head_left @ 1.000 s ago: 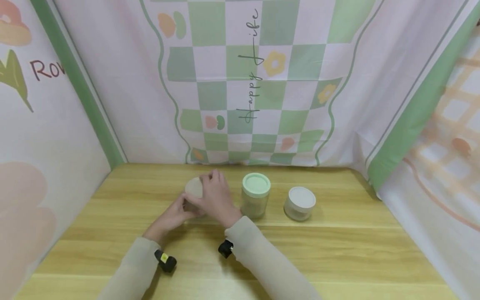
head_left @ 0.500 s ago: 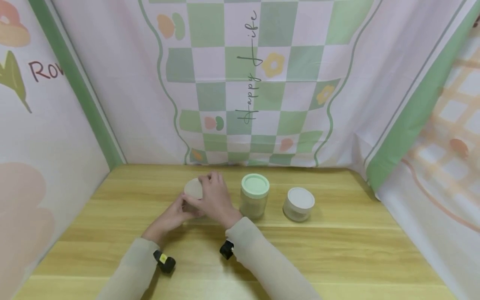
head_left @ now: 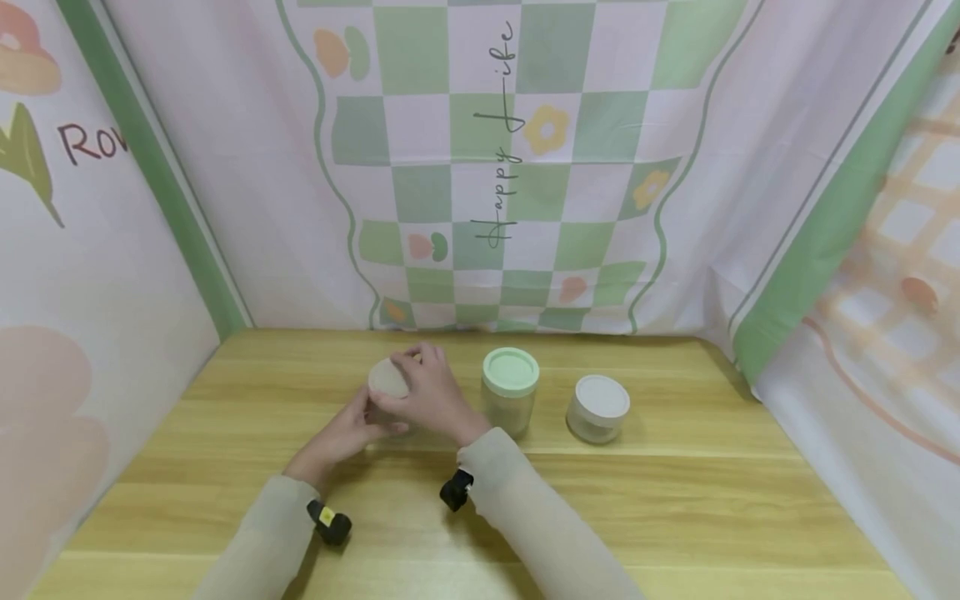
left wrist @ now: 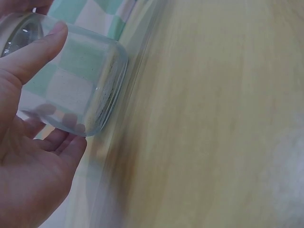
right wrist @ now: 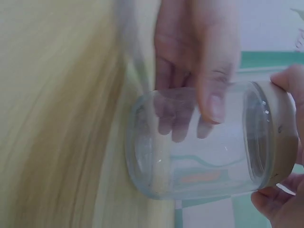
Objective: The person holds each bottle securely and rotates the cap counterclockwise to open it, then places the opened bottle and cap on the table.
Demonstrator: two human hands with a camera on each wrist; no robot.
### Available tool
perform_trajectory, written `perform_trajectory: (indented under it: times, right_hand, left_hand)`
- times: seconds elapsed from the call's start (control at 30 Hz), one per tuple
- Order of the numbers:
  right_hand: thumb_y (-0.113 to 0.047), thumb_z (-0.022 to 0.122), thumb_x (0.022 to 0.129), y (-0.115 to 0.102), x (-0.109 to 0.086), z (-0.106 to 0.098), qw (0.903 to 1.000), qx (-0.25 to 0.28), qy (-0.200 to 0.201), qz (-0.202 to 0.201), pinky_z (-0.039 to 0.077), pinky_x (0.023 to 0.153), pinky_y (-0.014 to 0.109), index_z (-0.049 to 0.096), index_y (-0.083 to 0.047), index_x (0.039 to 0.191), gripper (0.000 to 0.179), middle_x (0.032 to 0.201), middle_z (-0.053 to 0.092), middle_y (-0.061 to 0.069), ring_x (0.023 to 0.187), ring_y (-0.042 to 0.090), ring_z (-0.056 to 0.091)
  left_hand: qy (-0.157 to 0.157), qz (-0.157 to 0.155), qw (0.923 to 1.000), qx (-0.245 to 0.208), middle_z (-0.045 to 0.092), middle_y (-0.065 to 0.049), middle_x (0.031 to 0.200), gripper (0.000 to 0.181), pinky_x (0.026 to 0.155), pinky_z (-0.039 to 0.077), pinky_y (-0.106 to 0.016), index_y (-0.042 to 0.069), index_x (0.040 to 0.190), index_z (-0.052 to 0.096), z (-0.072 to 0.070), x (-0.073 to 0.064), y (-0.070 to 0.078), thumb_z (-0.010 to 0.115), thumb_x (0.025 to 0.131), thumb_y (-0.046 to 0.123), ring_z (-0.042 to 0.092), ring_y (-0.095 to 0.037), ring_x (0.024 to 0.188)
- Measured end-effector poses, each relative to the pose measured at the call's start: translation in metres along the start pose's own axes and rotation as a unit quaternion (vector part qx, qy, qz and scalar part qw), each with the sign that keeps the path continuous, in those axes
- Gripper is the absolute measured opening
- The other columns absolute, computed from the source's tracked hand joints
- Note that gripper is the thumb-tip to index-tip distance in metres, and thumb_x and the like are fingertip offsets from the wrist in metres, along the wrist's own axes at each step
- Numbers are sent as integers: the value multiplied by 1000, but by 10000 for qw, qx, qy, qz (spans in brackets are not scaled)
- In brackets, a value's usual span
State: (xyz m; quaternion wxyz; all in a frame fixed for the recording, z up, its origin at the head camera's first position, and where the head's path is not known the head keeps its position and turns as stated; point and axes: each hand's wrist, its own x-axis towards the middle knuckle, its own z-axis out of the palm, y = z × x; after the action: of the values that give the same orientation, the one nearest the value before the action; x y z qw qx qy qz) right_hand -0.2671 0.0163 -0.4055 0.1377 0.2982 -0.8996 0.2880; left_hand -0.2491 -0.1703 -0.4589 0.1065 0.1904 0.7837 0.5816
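Note:
A clear glass jar (left wrist: 78, 78) stands upright on the table at the left, with a beige lid (head_left: 387, 379) on its top. My left hand (head_left: 341, 435) holds the jar's body, thumb on one side and fingers round the other. With fingers and thumb on opposite sides of the rim, my right hand (head_left: 435, 398) grips the lid. In the right wrist view the lid (right wrist: 283, 135) sits on the jar's mouth, and the glass looks see-through with nothing visible inside. The head view shows most of the jar's body hidden behind both hands.
To the right of my hands stands a taller jar with a mint green lid (head_left: 511, 371). Farther right is a low jar with a white lid (head_left: 602, 397). Both are on the wooden table (head_left: 675, 517). A printed curtain (head_left: 300, 208) hangs behind the table's far edge.
My right hand has turned slightly on the lid, and its fingers have shifted left across it. The right wrist has tipped a little. My left hand and the other jars stay put.

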Motion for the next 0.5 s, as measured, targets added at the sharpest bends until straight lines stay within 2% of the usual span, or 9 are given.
perform_trajectory:
  times: [0.2,0.37,0.5]
  right_hand:
    - [-49,70,88,4,2,-3,9972,604,-398,172,47,92,43,59,-13,141,65,136,48,9,125,28,38]
    - [-46,68,89,4,2,-5,9959,721,-539,23,46,92,41,57,-14,144,65,141,48,9,126,28,37]
    - [-40,69,88,6,2,-6,9944,843,-643,-30,45,94,39,55,-14,145,64,144,47,8,127,27,37]
  left_hand:
    - [-71,33,9999,-112,15,-10,165,96,112,22,-68,19,162,6,0,-1,1,73,93,26,25,-41,145]
    - [-194,98,9995,-237,19,-12,163,96,110,32,-63,18,162,3,0,-1,1,72,94,23,33,-40,142]
    - [-226,159,9993,-232,21,-13,162,96,109,34,-62,19,162,2,-1,-1,0,71,95,22,36,-40,140]
